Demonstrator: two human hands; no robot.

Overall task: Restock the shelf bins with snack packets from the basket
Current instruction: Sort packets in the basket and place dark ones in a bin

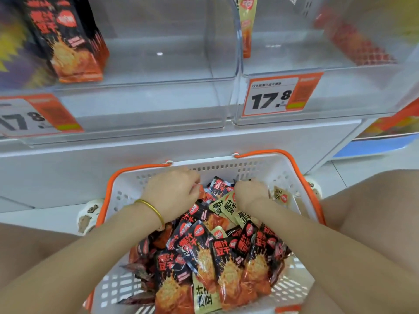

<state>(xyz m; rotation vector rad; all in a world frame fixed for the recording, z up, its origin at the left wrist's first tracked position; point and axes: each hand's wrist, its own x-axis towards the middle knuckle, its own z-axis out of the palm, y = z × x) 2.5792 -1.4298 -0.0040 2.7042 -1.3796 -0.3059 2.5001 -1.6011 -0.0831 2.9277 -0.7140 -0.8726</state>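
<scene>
Head | left hand (174,193) pinches packet (202,193) | right hand (250,196) curled among packets (204,257), hold unclear

Both bare forearms reach toward 12 o'clock, the left entering from 8 o'clock and the right from 4 o'clock. They converge so that the left hand (174,192) lies near the right hand (250,196), at its 9 o'clock. Each hand shows its back, fingers curled downward out of sight, so their grip cannot be told.

Blurred red packets (360,46) in right bin (340,71)
</scene>
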